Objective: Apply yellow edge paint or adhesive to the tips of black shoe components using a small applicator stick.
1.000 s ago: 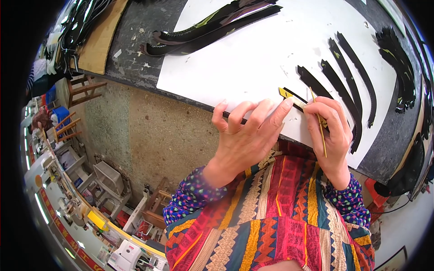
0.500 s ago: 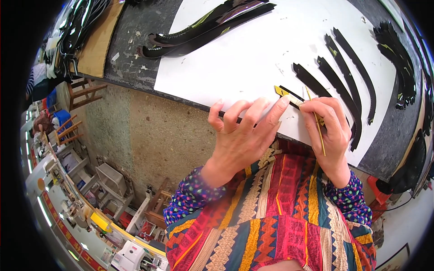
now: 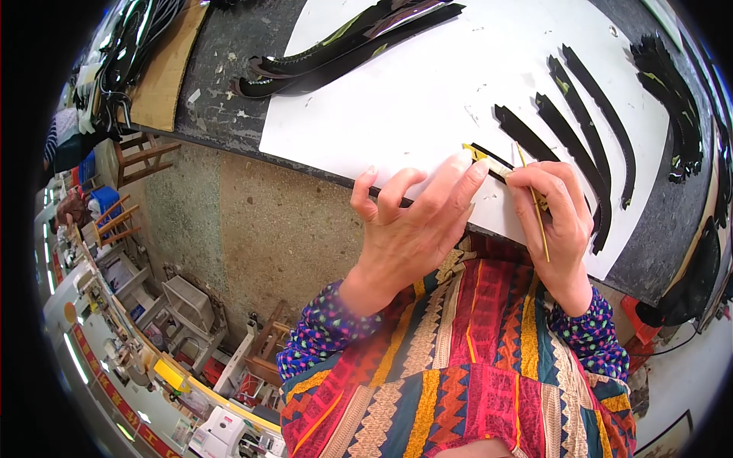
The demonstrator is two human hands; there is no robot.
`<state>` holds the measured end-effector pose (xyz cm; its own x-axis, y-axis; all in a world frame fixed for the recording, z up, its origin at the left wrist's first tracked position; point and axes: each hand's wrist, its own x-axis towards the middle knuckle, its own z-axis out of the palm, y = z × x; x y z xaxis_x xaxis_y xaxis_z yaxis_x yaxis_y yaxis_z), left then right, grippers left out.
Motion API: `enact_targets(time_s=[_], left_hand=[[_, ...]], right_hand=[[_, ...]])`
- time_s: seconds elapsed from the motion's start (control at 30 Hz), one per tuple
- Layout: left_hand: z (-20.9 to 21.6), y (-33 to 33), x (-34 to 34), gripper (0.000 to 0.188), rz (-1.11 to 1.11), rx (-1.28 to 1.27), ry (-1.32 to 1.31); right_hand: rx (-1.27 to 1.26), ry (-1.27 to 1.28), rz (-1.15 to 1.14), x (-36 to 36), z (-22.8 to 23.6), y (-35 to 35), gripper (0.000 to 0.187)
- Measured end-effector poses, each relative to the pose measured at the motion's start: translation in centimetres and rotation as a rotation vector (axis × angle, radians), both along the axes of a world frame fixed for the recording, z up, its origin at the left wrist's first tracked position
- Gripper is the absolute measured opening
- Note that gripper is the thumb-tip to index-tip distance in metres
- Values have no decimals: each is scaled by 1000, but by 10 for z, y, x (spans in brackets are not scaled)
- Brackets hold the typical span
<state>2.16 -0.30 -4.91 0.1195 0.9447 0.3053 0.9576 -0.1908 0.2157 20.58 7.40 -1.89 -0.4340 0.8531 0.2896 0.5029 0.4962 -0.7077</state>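
Note:
A short black strip with a yellow end lies at the near edge of the white sheet. My left hand pinches that end between thumb and index finger, its other fingers bent and spread over the table edge. Closed beside it, my right hand grips a thin yellow stick that slants past the fingers. Its fingertips also rest on the strip, whose rest is hidden under them. Several black curved strips fan out beyond my right hand.
The white sheet covers much of the dark worn table. Long black strips are piled at the far left, and a black bundle lies at right. Wooden stools stand on the floor at left, with a white machine lower down.
My left index finger has stretched forward onto the strip's yellow end, beside the thumb. The right hand and the stick have barely moved.

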Motion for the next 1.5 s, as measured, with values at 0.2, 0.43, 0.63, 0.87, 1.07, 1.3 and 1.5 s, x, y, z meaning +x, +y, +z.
enact_targets(time_s=[0.2, 0.43, 0.63, 0.87, 1.07, 1.3, 1.5], left_hand=[[6, 4, 1, 42, 0, -25, 15], [6, 4, 0, 40, 5, -45, -7], [8, 6, -2, 39, -38, -55, -21], [9, 7, 0, 39, -41, -62, -11], [11, 6, 2, 42, -31, -64, -11], [6, 7, 2, 44, -23, -56, -1], [8, 5, 3, 46, -13, -64, 17]], right_hand=[[1, -3, 12, 2, 1, 1, 22], [37, -103, -15, 15, 7, -8, 24], [42, -75, -24, 18, 4, -7, 26], [22, -80, -28, 20, 3, -10, 27], [34, -67, -36, 20, 2, -11, 25], [23, -90, -43, 20, 3, -10, 24], [108, -139, -30, 16, 22, -11, 20]])
